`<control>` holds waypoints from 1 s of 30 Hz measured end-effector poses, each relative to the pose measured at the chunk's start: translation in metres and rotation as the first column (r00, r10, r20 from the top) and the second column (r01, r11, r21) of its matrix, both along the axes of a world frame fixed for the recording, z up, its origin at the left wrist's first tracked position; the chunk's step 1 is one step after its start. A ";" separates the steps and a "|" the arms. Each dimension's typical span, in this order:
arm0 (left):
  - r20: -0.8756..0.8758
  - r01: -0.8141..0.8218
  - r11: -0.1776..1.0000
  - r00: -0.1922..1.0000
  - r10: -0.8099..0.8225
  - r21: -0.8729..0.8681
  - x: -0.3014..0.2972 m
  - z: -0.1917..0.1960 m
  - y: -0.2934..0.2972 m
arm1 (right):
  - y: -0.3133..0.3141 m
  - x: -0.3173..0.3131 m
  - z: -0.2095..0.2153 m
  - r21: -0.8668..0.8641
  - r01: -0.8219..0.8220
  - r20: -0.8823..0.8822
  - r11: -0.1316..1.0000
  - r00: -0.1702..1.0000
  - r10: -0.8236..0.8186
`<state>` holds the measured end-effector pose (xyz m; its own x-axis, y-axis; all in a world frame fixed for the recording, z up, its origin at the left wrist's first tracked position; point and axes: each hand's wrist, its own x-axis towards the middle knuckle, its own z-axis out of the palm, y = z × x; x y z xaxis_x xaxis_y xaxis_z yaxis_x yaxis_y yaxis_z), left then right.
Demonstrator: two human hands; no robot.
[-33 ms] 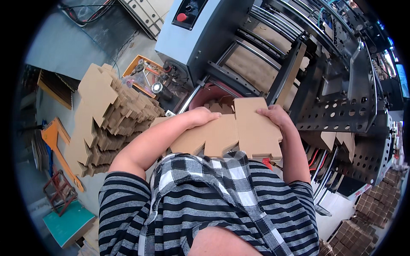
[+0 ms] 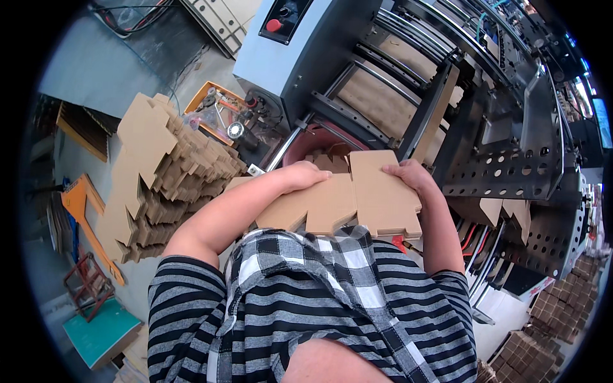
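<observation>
Quick count from up here: two hands, left hand [image 2: 305,175] and right hand [image 2: 408,175], both on one bundle of die-cut cardboard blanks [image 2: 357,201]. One big leaning stack of cardboard blanks [image 2: 169,175] on the left, way too many sheets to count. One orange tray [image 2: 203,96] of small bits, one red button [image 2: 274,25] on the machine panel, and probably two stacks of brown boxes [image 2: 549,313] at lower right.
</observation>
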<state>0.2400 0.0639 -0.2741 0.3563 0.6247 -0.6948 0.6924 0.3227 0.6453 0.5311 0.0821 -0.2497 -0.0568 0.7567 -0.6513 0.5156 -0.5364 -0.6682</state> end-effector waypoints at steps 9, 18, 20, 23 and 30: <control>0.180 -0.052 0.985 0.980 0.082 -0.166 0.021 -0.031 0.001 | -0.001 -0.005 0.021 -0.026 -0.007 0.033 1.000 0.999 0.008; 0.274 -0.228 0.960 0.924 0.266 -0.160 0.015 -0.017 0.007 | 0.000 0.004 -0.007 -0.104 0.119 -0.111 0.987 0.985 -0.130; 0.259 -0.252 0.959 0.925 0.279 -0.132 0.013 -0.020 0.006 | -0.005 0.008 -0.026 -0.138 0.165 -0.160 0.977 0.969 -0.186; 0.222 -0.257 0.957 0.933 0.282 -0.137 0.008 -0.017 0.003 | -0.007 -0.005 -0.009 -0.091 0.166 -0.184 0.982 0.966 -0.181; 0.223 -0.162 0.973 0.955 0.197 -0.167 0.014 -0.019 0.001 | 0.002 -0.014 0.035 0.168 0.084 -0.239 0.982 0.970 -0.042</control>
